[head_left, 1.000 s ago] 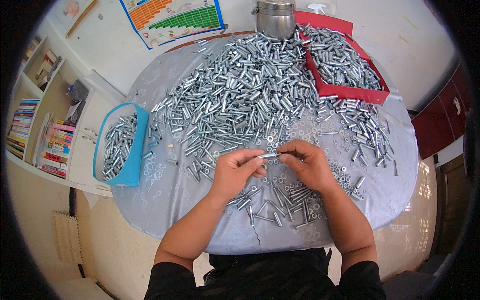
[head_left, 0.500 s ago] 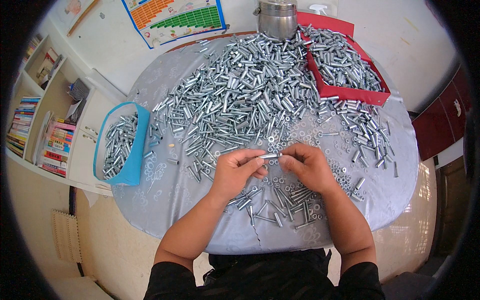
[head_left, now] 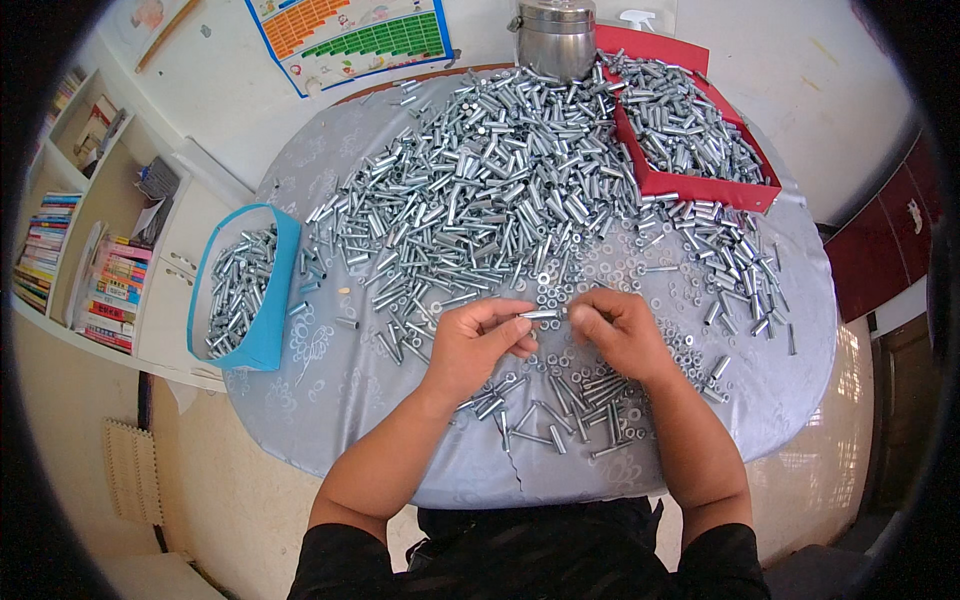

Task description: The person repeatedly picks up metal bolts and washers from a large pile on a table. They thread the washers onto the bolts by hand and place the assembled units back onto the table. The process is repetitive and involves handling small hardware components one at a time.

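Note:
My left hand [head_left: 484,332] pinches a shiny metal sleeve anchor [head_left: 541,314] between thumb and fingers, its free end pointing right. Just beyond that end is my right hand [head_left: 613,330], thumb and forefinger pressed together; whatever small piece sits at the fingertips is too tiny to make out. Loose washers and nuts [head_left: 553,291] are scattered on the cloth beneath and past both hands. Between my forearms lie several bolts and sleeves [head_left: 590,400]. A big heap of metal sleeves and bolts [head_left: 480,180] spreads over the far half of the table.
A red box [head_left: 700,187] full of metal parts stands at the far right, beside a steel pot [head_left: 556,45]. At the left edge is a blue bin [head_left: 272,325] holding sleeves. A grey cloth covers the oval table [head_left: 330,420]. Bookshelves [head_left: 80,230] line the left wall.
My right fingertips have drawn slightly right, off the end of the sleeve anchor, leaving a small gap. My left hand keeps its hold in nearly the same place.

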Tool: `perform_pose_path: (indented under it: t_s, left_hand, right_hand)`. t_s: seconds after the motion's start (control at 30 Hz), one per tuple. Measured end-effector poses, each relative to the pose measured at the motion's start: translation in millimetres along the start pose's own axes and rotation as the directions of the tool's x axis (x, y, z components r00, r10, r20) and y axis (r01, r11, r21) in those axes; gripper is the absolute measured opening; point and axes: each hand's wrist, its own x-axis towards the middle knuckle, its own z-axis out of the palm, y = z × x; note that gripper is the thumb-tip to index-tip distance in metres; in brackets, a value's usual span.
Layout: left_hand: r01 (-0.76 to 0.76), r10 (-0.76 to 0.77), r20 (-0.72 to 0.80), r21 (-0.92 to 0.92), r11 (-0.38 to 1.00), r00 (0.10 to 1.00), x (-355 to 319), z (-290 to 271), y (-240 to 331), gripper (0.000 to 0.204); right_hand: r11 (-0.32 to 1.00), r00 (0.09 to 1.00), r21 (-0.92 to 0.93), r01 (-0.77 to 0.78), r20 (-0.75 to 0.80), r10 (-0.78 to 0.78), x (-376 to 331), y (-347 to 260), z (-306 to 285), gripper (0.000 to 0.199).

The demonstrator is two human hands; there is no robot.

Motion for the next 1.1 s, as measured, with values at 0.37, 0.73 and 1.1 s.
perform_pose_path:
  t_s: [0.37, 0.73, 1.1]
  left_hand:
    - [-0.008, 0.008, -0.004, -0.036, 0.999, 1.000, 0, -1, -2, 0.021]
    - [-0.016, 0.015, -0.009, -0.042, 0.999, 1.000, -1, -1, -2, 0.021]
    - [-0.019, 0.019, 0.006, -0.045, 0.999, 1.000, 0, -1, -3, 0.021]
  right_hand:
    - [0.992, 0.991, 0.014, 0.123, -0.054, -0.122, 1, -2, 3, 0.017]
    - [0.963, 0.992, -0.239, 0.122, 0.005, -0.125, 0, -6, 1, 0.019]
    - [0.994, 0.994, -0.055, 0.094, -0.047, -0.096, 0, -7, 4, 0.017]
